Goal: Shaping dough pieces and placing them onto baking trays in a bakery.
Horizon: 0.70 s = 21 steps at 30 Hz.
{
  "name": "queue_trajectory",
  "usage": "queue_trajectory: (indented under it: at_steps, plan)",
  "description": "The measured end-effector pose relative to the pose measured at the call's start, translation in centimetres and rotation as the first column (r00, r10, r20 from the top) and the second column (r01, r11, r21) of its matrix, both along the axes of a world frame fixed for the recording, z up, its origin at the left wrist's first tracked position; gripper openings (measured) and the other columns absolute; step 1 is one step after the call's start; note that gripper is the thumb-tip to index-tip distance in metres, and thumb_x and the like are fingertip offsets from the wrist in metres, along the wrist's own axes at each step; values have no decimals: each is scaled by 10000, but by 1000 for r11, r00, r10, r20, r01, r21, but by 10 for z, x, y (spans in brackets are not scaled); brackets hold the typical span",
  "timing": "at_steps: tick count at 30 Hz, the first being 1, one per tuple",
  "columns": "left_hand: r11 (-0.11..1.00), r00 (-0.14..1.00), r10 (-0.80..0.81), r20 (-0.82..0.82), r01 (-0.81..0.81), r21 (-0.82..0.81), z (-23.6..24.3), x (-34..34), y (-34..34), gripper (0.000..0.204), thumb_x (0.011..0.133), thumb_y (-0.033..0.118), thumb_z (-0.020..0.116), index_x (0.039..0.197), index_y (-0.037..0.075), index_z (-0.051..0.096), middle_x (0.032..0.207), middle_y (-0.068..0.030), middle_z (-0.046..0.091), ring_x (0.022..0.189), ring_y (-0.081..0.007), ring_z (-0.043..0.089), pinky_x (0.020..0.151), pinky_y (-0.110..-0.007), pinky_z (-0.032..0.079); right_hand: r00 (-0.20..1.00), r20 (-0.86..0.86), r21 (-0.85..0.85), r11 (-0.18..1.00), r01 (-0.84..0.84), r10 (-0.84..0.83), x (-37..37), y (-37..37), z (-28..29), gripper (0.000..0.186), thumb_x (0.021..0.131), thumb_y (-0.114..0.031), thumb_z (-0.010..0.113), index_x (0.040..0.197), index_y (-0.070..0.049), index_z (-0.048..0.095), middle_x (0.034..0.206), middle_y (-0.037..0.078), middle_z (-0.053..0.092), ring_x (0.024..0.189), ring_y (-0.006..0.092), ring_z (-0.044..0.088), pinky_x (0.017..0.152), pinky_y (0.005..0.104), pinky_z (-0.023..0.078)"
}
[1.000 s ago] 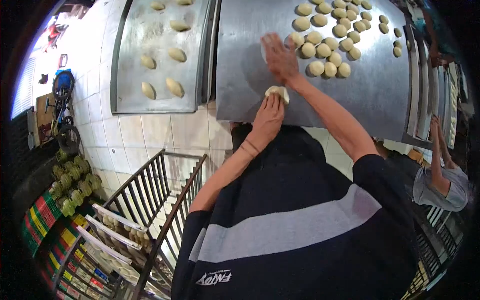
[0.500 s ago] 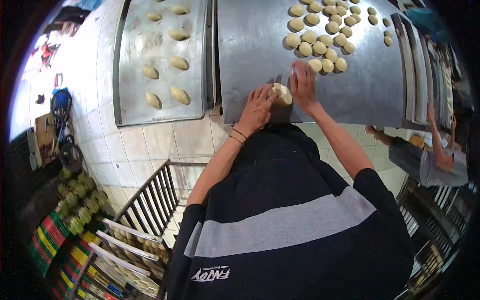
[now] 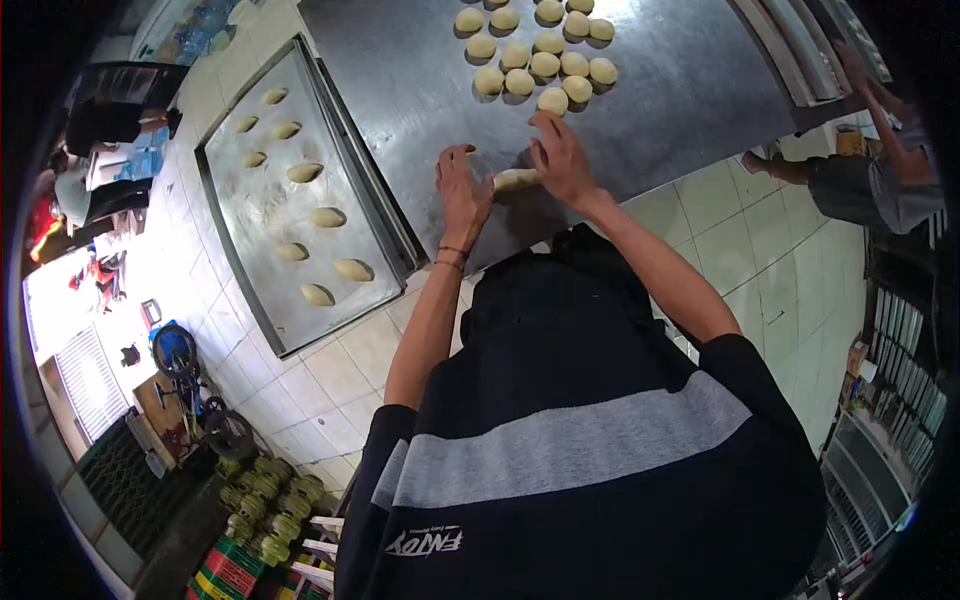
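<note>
An elongated piece of dough (image 3: 515, 180) lies on the steel worktop (image 3: 400, 90) between my hands. My left hand (image 3: 462, 195) touches its left end, fingers apart and slightly bent. At the other end my right hand (image 3: 565, 160) rests against it, its fingers loosely curved and apart. Several round dough balls (image 3: 545, 64) are grouped just beyond my hands. A metal tray (image 3: 235, 190) to the left holds spaced, pointed oval dough pieces (image 3: 328, 216).
Trays (image 3: 770, 50) stack at the right, where a co-worker's arm and body (image 3: 890, 180) show. Other people (image 3: 105, 125) are at the upper left. A bicycle (image 3: 175, 355), green gas cylinders (image 3: 265, 500) and crates (image 3: 230, 565) stand at lower left on the tiled floor (image 3: 330, 420).
The dough between my hands changed from a flattened piece to a longer roll. My left hand moved leftward, my right hand came alongside it. The view has swung, tilting the worktop and tray.
</note>
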<state>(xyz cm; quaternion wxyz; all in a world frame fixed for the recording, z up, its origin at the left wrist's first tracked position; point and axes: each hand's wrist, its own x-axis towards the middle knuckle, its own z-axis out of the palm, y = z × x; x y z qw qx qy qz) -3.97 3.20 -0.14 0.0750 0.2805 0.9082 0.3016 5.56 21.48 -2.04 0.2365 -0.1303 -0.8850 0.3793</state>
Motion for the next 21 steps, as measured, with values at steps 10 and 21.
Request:
queue_trajectory:
  at_steps: [10, 21]
  plan:
    - [941, 986, -35, 166, -24, 337, -23, 61, 25, 849, 818, 48, 635, 1588, 38, 276, 1498, -249, 497, 1355, -452, 509, 1107, -464, 447, 941, -180, -193, 928, -319, 286, -11, -26, -29, 436, 1079, -233, 463, 1486, -78, 466, 1466, 184, 517, 1371, 383, 473, 1106, 469, 416]
    - [637, 844, -64, 533, -376, 673, -16, 13, -31, 637, 837, -96, 526, 1462, 25, 489, 1404, -127, 603, 1309, -256, 575, 1119, -370, 443, 722, 165, -347, 725, -595, 672, -48, 33, 16, 353, 1058, -260, 577, 1346, -58, 560, 1176, 182, 649, 1024, 382, 636, 869, 454, 519]
